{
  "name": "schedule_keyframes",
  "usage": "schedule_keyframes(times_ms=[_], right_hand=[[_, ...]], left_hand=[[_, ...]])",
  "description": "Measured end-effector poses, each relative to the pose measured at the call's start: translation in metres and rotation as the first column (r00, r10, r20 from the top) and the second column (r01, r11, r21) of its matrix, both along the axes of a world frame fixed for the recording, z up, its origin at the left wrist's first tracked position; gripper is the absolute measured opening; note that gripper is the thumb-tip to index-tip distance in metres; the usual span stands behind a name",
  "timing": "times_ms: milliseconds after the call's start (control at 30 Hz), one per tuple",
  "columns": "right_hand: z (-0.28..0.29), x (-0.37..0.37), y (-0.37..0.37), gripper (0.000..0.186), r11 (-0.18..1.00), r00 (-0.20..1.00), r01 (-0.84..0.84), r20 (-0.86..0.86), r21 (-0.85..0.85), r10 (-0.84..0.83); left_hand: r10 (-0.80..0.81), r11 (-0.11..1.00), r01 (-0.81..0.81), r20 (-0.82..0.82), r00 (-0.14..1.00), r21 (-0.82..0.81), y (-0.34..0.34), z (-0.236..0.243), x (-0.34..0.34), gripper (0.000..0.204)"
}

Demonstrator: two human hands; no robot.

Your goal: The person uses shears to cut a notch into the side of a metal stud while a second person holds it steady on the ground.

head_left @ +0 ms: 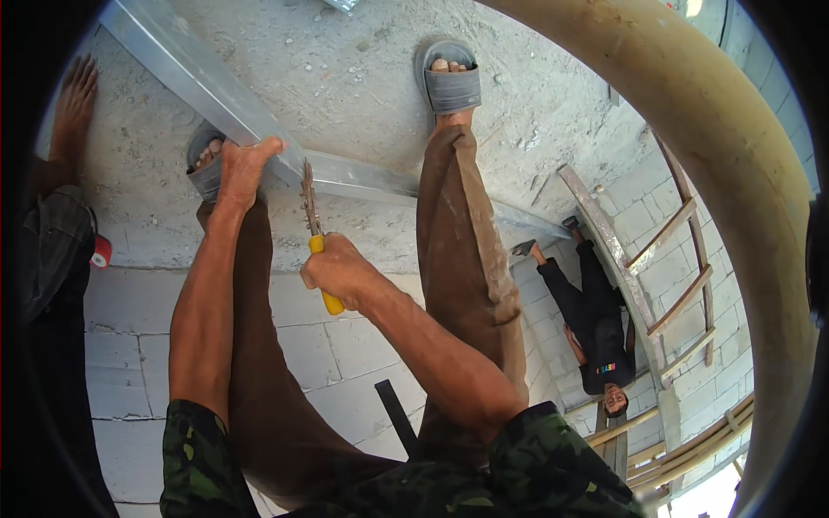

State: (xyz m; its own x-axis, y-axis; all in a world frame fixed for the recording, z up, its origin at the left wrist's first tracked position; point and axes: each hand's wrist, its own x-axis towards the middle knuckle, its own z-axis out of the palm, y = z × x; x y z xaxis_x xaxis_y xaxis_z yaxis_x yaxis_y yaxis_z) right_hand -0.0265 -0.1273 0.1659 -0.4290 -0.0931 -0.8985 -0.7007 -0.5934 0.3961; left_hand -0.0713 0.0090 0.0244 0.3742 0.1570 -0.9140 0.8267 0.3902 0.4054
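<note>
No box, bucket or other container shows in the head view. The picture is ringed by a dark rim, and a thick curved tan band [691, 104] sweeps across its right side; what that band is cannot be made out.

The metal channel [199, 73] lies slantwise on the rough concrete floor [345, 78], running from the upper left down toward the right, where the brown trouser leg [471, 250] hides part of it. Its far left end is cut off by the rim.

The left hand [242, 168] presses down on the channel, fingers spread over its edge, just beside a foot in a grey sandal [205, 168] that is half hidden under the hand. The right hand [338, 269] is closed tight around the yellow handles of tin snips [313, 224], whose blades point up onto the channel just right of the left hand; how far the blades are parted is hard to tell. The two hands are near each other but not touching.

A second grey sandal [449, 76] stands beyond the channel. At the left rim another person's bare foot [76, 104] rests on the concrete. At right, a person in black [591, 319] stands beside a wooden ladder [665, 259] against a block wall.
</note>
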Motion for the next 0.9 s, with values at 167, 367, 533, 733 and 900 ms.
schedule_keyframes(times_ms=[167, 367, 533, 733, 900], right_hand=[[0.005, 0.019, 0.004, 0.046, 1.000, 1.000, 0.013, 0.002, -0.019, -0.013], [-0.005, -0.048, -0.017, 0.050, 0.994, 0.966, -0.092, 0.237, -0.051, 0.101], [0.000, -0.045, -0.003, 0.057, 0.997, 0.976, -0.057, 0.208, -0.047, 0.066], [0.007, -0.049, -0.012, 0.072, 0.958, 0.942, 0.249, 0.265, -0.141, -0.206], [0.008, -0.045, 0.000, 0.051, 0.946, 0.929, 0.312, 0.235, -0.090, -0.285]], left_hand=[[-0.015, 1.000, 0.015, -0.003, 1.000, 0.016, -0.001, -0.008, 0.002, 0.032], [-0.008, 1.000, 0.008, 0.031, 1.000, 0.000, -0.006, -0.016, -0.002, 0.031], [0.029, 0.997, -0.032, -0.037, 0.999, -0.065, 0.012, -0.003, -0.003, 0.034], [0.048, 0.998, -0.050, -0.045, 0.998, -0.049, -0.008, -0.013, 0.003, 0.050], [0.039, 0.998, -0.040, -0.037, 0.999, -0.045, 0.006, -0.014, -0.006, 0.053]])
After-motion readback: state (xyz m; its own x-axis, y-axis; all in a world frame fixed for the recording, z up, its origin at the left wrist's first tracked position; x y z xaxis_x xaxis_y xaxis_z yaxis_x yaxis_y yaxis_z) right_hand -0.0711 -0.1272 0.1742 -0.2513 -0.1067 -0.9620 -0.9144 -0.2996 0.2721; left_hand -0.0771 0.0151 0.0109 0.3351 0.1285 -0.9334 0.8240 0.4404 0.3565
